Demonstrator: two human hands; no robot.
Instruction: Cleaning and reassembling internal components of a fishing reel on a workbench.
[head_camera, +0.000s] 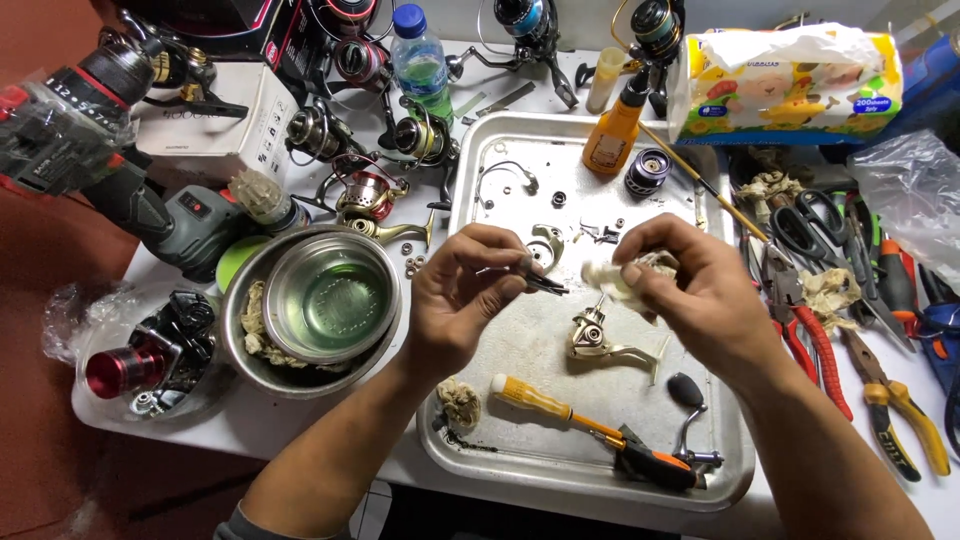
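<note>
My left hand (465, 290) pinches tweezers (545, 284), right hand (690, 290) grips a grimy wad (612, 277); reel body (590, 335) lies stripped, reassembly untouched.

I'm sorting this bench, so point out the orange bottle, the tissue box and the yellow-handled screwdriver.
orange bottle (612, 137), head view, on its body.
tissue box (785, 92), head view, on its printed front.
yellow-handled screwdriver (530, 397), head view, on the yellow handle.

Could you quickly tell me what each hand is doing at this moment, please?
Left hand: closed, pinching a small dark metal part.
Right hand: closed, holding a wad of pale tissue.
</note>
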